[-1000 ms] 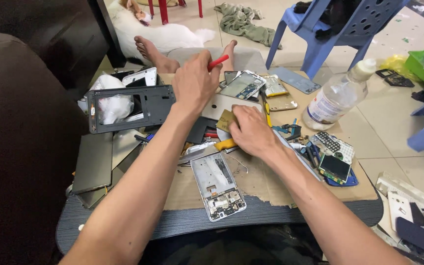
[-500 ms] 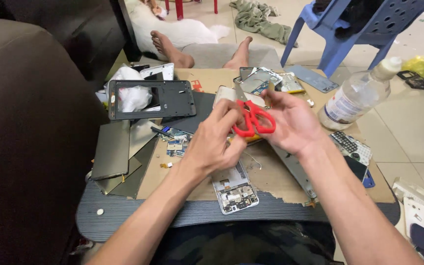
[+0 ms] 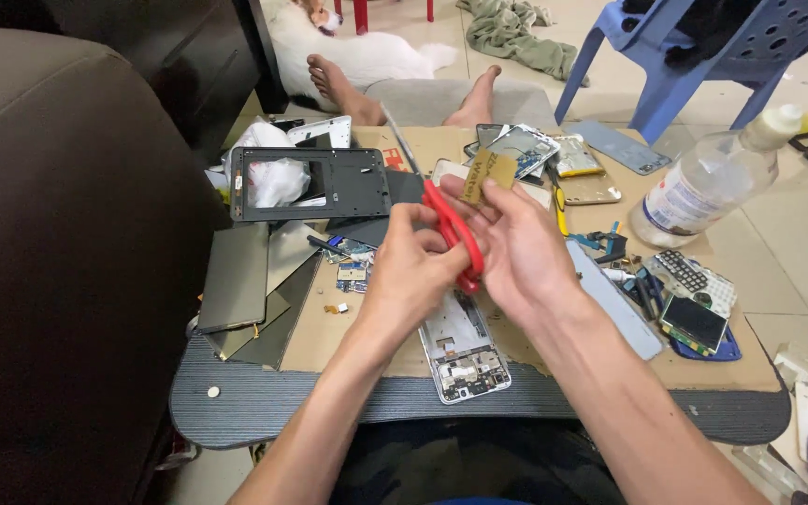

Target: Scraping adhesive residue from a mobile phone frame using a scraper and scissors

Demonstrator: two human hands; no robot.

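The red handles of the scissors (image 3: 454, 234) are mostly buried between the two hands, so only part of the loops shows; the blades run up and to the left, thin and grey, and their tips are hard to make out against the cardboard. The left hand (image 3: 411, 271) has its fingers curled tight around the handles. The right hand (image 3: 516, 248) also touches the handles with its palm side, while its fingers pinch a small tan card (image 3: 489, 176) upright just beside the blades; the marks on the card are too small to tell.

Below the hands, a white phone frame (image 3: 465, 353) lies on the surface (image 3: 264, 407), its upper end hidden by the wrists. To the left lies a dark tablet frame (image 3: 310, 184) with crumpled white plastic showing through its opening. At the right, a clear plastic bottle (image 3: 713, 182) lies tilted, white cap up, with a white label with blue print wrapped around its lower body. A blue plastic chair (image 3: 703, 56) is cut off by the top edge.
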